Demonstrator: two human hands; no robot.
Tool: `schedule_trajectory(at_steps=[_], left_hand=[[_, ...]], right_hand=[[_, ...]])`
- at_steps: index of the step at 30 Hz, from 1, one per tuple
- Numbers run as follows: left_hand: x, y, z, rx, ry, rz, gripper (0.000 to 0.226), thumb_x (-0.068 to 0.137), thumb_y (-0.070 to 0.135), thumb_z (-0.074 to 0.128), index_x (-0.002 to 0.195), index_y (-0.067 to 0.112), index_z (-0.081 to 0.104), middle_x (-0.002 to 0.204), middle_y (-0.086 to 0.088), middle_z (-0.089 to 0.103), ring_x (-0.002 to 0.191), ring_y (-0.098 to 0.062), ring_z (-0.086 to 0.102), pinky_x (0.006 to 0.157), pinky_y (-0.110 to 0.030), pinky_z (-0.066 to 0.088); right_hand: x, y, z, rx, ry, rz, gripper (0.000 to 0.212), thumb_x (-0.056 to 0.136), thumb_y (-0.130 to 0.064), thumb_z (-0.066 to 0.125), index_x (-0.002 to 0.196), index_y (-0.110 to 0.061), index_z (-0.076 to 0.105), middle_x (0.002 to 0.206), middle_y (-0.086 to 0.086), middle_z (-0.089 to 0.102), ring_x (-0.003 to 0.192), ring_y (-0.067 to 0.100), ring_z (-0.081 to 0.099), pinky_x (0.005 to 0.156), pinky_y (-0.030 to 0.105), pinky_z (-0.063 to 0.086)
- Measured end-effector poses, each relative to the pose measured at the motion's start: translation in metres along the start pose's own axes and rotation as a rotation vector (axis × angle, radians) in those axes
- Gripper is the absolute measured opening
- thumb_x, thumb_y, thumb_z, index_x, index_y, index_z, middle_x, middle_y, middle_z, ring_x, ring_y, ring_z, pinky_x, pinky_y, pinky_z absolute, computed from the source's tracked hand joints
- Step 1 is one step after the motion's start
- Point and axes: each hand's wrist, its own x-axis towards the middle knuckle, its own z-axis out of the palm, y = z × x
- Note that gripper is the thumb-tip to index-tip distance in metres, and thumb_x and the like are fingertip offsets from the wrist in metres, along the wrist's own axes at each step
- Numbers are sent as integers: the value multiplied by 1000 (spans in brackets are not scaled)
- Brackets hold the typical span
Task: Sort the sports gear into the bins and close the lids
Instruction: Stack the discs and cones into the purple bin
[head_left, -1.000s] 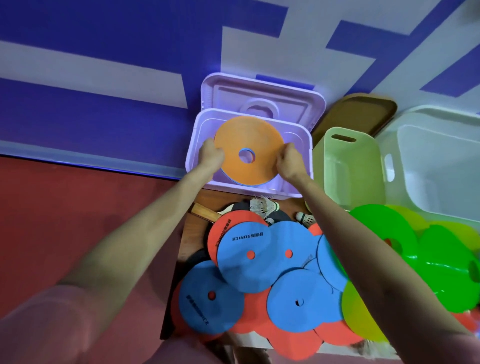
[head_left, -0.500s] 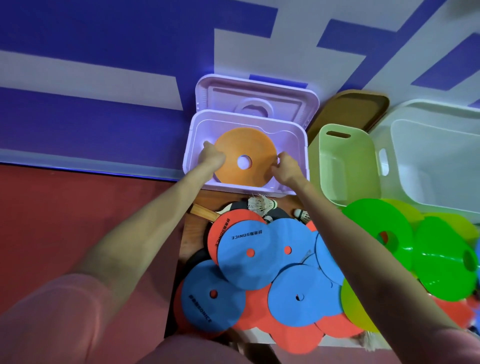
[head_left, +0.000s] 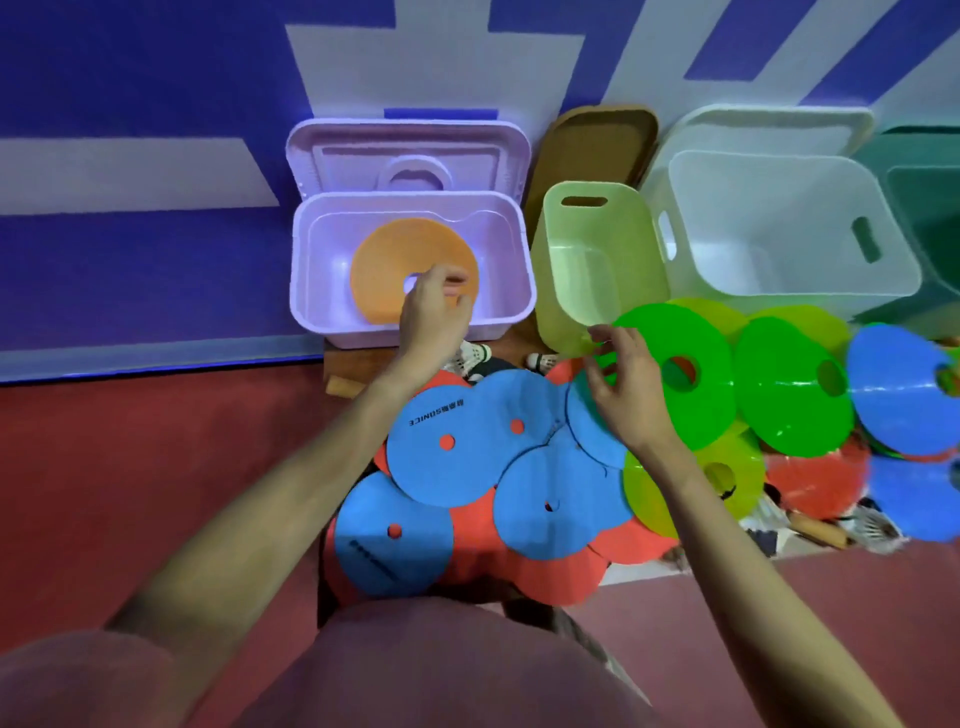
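An orange flat disc (head_left: 389, 260) lies tilted inside the open purple bin (head_left: 311, 291), whose lid (head_left: 410, 150) stands up behind it. My left hand (head_left: 434, 317) hovers over the bin's front rim, its loosely bent fingertips at the disc beside the centre hole, gripping nothing. My right hand (head_left: 623, 384) is spread over the pile, fingers relaxed, next to the edge of a bright green cone (head_left: 675, 338). Blue discs (head_left: 467, 447) and red discs (head_left: 550, 571) overlap below both hands.
A pale green bin (head_left: 597, 260), a white bin (head_left: 779, 234) and a dark green bin (head_left: 930, 208) stand open to the right, with a brown lid (head_left: 592, 140) leaning behind. More green, yellow-green (head_left: 727, 483) and blue cones (head_left: 904, 384) lie right. Shuttlecocks (head_left: 475, 356) peek out.
Both hands let go of the orange disc, which now rests in the purple bin. My right hand has pulled back to the right toward the green cone; my left stays at the bin.
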Motion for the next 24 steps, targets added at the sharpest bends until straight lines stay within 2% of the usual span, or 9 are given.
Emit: schedule_trajectory(at_steps=[2,7,9,12,14,16,19,21,24], left_hand=[[-16,4,17,9,-54,-10,27,86,1,51,109,7,64,111,-5,66,100,-16,62,86,-25,47],[-58,17,65,85,-130,-17,21,86,3,53,103,7,65,105,-4,69,95,-18,65,84,-30,50],[-77,29,86,123,-168,107,19,86,4,56,103,5,65,102,-8,68,92,-21,64,82,-32,50],[-100,46,123,246,-249,401,24,80,5,58,103,4,64,102,-12,65,96,-27,61,88,-33,44],[-115,58,147,305,-289,466,27,78,5,61,105,2,63,104,-13,64,98,-29,59,89,-30,39],[-130,67,168,348,-278,491,31,77,7,63,108,2,62,106,-13,63,97,-31,59,88,-31,39],[-148,74,192,474,-246,484,44,81,12,66,123,1,56,122,-15,58,110,-32,54,98,-37,40],[-154,77,203,540,-264,415,58,86,16,66,138,3,43,135,-15,49,124,-30,46,106,-36,34],[-156,78,216,630,-299,365,73,90,22,63,150,9,23,143,-14,40,130,-28,40,108,-33,32]], right_hand=[[-20,23,-22,-6,75,50,29,84,3,57,112,0,58,103,16,55,88,24,56,70,29,45],[-54,83,-68,-12,169,150,27,84,5,57,111,2,58,104,20,55,86,31,59,68,16,36],[-61,102,-83,-22,175,174,27,85,4,57,112,2,58,106,20,54,86,33,59,69,19,37],[-69,125,-102,-24,171,204,28,86,3,56,114,1,58,109,20,51,87,31,57,69,20,36],[-73,137,-112,-16,167,216,29,86,3,55,115,1,57,112,21,48,86,29,56,69,21,37],[-76,147,-122,-19,168,218,31,86,2,54,118,1,56,117,22,45,85,28,55,73,30,42],[-77,164,-134,-25,179,215,41,86,2,53,126,-1,51,128,22,39,88,29,55,79,35,45],[-74,176,-142,-52,155,214,51,86,1,53,136,-5,44,137,20,34,90,26,54,82,36,45],[-68,190,-151,-78,73,218,60,86,-1,55,143,-10,37,142,16,34,81,24,55,77,37,48]])
